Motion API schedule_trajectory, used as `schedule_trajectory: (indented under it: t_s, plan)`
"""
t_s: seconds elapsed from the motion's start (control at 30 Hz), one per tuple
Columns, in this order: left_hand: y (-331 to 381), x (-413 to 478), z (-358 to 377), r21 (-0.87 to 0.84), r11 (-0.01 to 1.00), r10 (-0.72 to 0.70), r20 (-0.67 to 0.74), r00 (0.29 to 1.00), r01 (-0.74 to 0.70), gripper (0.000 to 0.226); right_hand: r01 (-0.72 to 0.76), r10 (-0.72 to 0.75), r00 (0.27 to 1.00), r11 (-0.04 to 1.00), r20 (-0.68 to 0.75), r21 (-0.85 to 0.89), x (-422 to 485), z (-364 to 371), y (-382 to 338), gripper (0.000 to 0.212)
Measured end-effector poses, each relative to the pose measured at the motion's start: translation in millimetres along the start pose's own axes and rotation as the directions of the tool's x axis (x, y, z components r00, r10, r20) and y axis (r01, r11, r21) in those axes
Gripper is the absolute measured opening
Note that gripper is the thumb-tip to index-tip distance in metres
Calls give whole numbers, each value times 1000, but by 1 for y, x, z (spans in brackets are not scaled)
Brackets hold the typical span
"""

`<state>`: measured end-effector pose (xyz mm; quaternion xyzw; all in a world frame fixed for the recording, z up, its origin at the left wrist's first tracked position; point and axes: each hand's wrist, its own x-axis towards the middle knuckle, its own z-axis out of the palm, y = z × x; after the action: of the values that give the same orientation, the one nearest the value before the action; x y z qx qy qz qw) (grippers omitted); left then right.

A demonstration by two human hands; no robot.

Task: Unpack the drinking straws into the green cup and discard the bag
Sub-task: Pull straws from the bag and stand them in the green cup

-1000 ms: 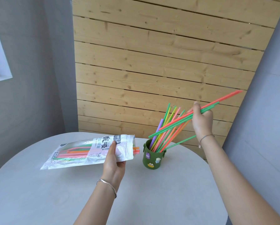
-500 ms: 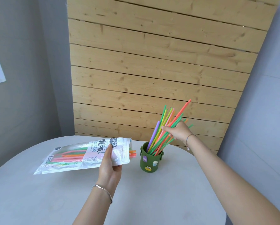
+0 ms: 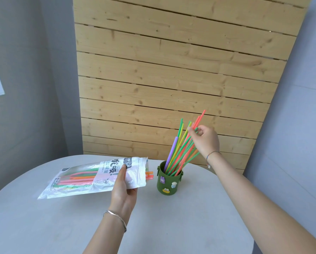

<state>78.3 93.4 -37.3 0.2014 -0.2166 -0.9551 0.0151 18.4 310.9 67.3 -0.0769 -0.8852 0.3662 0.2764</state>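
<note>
A dark green cup (image 3: 169, 184) with small stickers stands on the round grey table (image 3: 171, 226). Several coloured straws (image 3: 178, 153) lean in it toward the right. My right hand (image 3: 206, 140) is up near their top ends, fingertips pinched lightly on a few of them. My left hand (image 3: 123, 191) grips the clear-and-white straw bag (image 3: 80, 180) near its open mouth and holds it level just left of the cup. More straws lie inside the bag, and orange ends (image 3: 149, 175) poke out of the mouth toward the cup.
A wooden plank panel (image 3: 171, 79) leans against the grey wall right behind the table. The table's far edge curves close behind the cup. Bracelets are on both wrists.
My right hand brought a bunch of straws down into the cup, then slid up along them to their tops. The left hand and bag have stayed nearly still.
</note>
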Motion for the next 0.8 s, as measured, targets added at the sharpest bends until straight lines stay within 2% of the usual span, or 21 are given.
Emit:
schedule_trajectory:
  t_s: [0.1, 0.13, 0.23, 0.27, 0.33, 0.4, 0.47, 0.53, 0.67, 0.8]
  plan:
    - [0, -2, 1, 3, 1000, -2, 10, 1000, 2, 31, 95, -88, 993, 991, -82, 91, 10, -8, -2, 19]
    - [0, -3, 1, 5, 1000, -3, 12, 1000, 3, 30, 105, -97, 993, 985, -69, 135, 11, -9, -2, 23]
    - [1, -5, 3, 0, 1000, -4, 10, 1000, 4, 44, 151, -143, 988, 971, -58, 186, 9, -7, 3, 68]
    - [1, -5, 3, -4, 1000, -1, 6, 1000, 1, 47, 160, -150, 986, 972, -69, 174, 7, -6, 4, 78]
    - [1, -6, 3, -14, 1000, -4, 13, 1000, 4, 47, 180, -171, 983, 971, -73, 156, 5, -3, 8, 85]
    - [2, -6, 3, -23, 1000, -12, 15, 1000, 13, 46, 199, -196, 980, 976, -45, 92, 5, -1, 11, 72]
    - [3, -6, 3, -15, 1000, -10, 9, 1000, 10, 47, 252, -254, 967, 964, -12, -90, 7, 0, 15, 44]
    - [3, -6, 3, -15, 1000, -6, -2, 1000, 6, 47, 287, -291, 956, 924, 22, -252, 7, 1, 19, 34]
    - [2, -8, 4, -13, 1000, -18, 12, 1000, 18, 33, 321, -320, 947, 926, 40, -197, 4, -4, 21, 46]
    - [3, -12, 7, 12, 1000, -22, 14, 1000, 22, 43, 402, -412, 901, 911, -137, -94, -12, -11, 10, 45]
